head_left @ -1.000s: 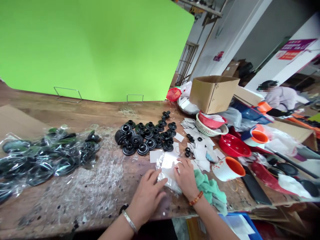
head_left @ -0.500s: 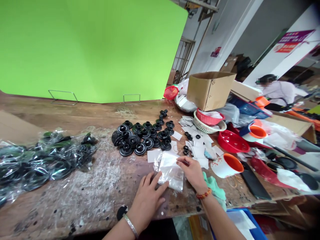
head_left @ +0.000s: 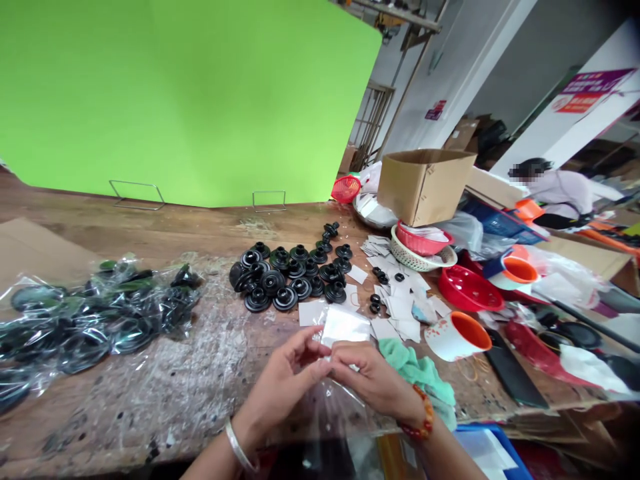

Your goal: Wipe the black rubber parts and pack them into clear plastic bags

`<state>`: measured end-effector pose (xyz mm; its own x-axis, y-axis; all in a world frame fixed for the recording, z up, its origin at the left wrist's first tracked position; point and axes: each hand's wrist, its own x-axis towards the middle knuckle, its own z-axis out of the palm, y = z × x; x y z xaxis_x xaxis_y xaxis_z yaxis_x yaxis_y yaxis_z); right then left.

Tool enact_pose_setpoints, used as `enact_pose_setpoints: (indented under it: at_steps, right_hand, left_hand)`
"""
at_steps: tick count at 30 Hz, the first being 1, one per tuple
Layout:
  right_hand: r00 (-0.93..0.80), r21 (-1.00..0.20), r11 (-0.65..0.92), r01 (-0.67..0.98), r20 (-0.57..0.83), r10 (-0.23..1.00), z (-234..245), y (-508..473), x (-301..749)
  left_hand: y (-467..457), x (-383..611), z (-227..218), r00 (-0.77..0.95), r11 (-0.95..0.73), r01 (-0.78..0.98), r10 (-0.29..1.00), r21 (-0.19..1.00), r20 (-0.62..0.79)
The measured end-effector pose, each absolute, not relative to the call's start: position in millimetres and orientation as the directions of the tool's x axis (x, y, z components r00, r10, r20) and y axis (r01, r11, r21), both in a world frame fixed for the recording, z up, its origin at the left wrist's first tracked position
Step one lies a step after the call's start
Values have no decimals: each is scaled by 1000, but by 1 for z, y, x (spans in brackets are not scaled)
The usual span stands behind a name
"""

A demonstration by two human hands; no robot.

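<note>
Both hands meet over a clear plastic bag (head_left: 334, 407) near the table's front edge. My left hand (head_left: 295, 363) pinches the bag's edge between thumb and fingers. Right beside it, my right hand (head_left: 367, 370) grips the same bag, its fingertips touching those of the left. A white card (head_left: 347, 325) shows just beyond the fingers; whether it lies inside the plastic I cannot tell. Past the hands stands a cluster of round black stepped parts (head_left: 285, 298). Small black nuts (head_left: 375, 303) lie among scattered white cards (head_left: 400, 307) to the right.
Bagged black parts (head_left: 85, 327) pile up at the left. A green cloth (head_left: 420, 370), a white cup with orange inside (head_left: 457, 335), a red bowl (head_left: 470, 288) and a cardboard box (head_left: 427, 187) stand at the right. A green board (head_left: 180, 100) closes off the back. A person (head_left: 555, 190) bends at the far right.
My left hand has risen from lying spread on the table and now pinches the bag. My right hand has moved down and left to meet it. The bag is lifted toward me.
</note>
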<state>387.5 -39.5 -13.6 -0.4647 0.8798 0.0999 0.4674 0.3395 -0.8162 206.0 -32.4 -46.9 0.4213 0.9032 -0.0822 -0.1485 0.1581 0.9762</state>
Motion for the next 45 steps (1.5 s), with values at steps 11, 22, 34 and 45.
enact_pose_setpoints:
  at_steps: [11,22,34,45]
  right_hand:
    - [-244,-923,170,346,87,966,-36,-22,343]
    - [-494,-940,-309,-145,-202,846,-69,-12,319]
    - [-165,-910,172,378,117,979,-64,55,318]
    - [-310,-596,427,680,295,904,-69,68,310]
  left_hand:
    - [-21,174,-61,277,213,-53,942,976,-190]
    - [-24,154,-67,467,526,-529,836,666,-288]
    - [0,110,-60,301,161,-65,944,985,-134]
    - [-2,103,-54,231,-157,306,969,939,87]
